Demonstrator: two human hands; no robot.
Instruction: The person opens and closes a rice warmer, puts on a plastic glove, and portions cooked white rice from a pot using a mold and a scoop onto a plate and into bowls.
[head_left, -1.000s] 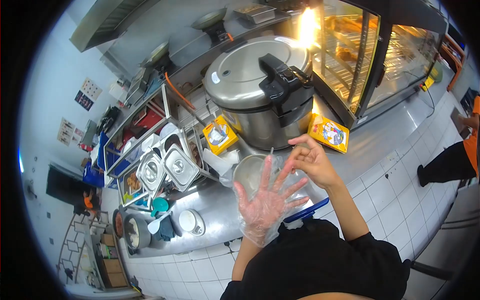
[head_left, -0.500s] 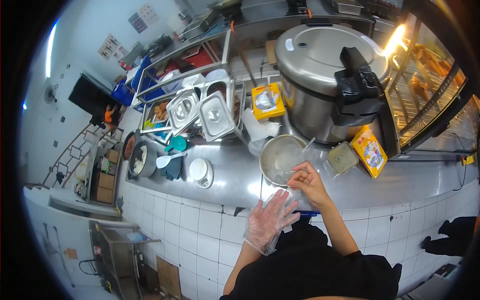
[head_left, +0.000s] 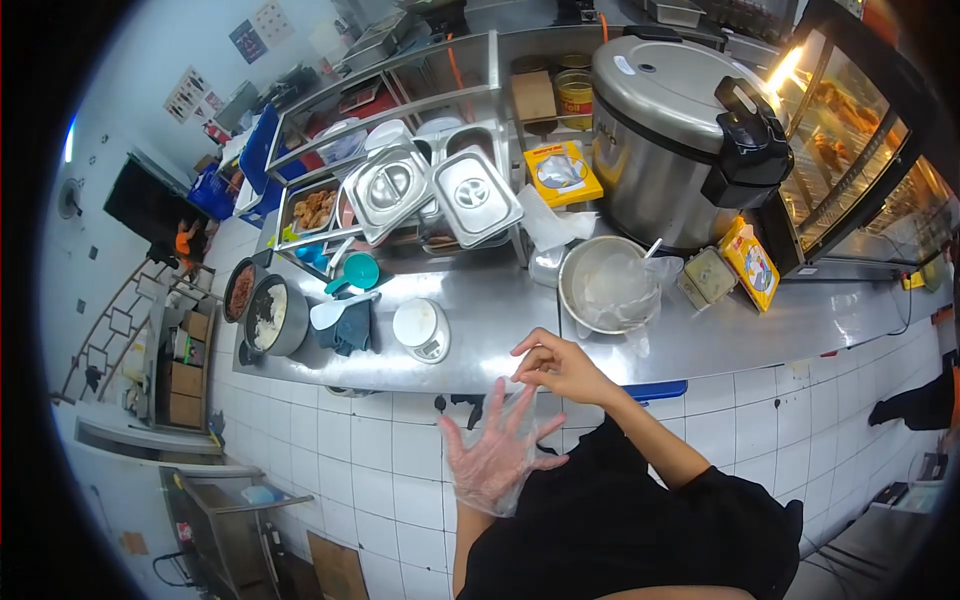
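Note:
My left hand (head_left: 492, 455) wears a clear plastic glove (head_left: 503, 492), loose around the wrist. Its fingers are spread, below the counter's front edge. Just above it, my right hand (head_left: 562, 368) is bare, thumb and forefinger pinched at the glove's fingertip end. Beyond the right hand stands a round bowl (head_left: 572, 312) with clear plastic draped inside and over its rim. Left of the hands sits a white kitchen scale (head_left: 420, 328) with nothing on its plate.
A large rice cooker (head_left: 650, 160) stands behind the bowl, near a heated display case (head_left: 850, 150). Yellow boxes (head_left: 562, 172) and a square container (head_left: 708, 278) are close by. Leftward lie a white paddle (head_left: 340, 310), a teal scoop (head_left: 360, 270), a rice pot (head_left: 285, 325) and steel lids (head_left: 475, 195).
Both hands have shifted left in view, the right one away from in front of the bowl. The camera view has turned, so the counter items sit differently. The left fingers stay spread.

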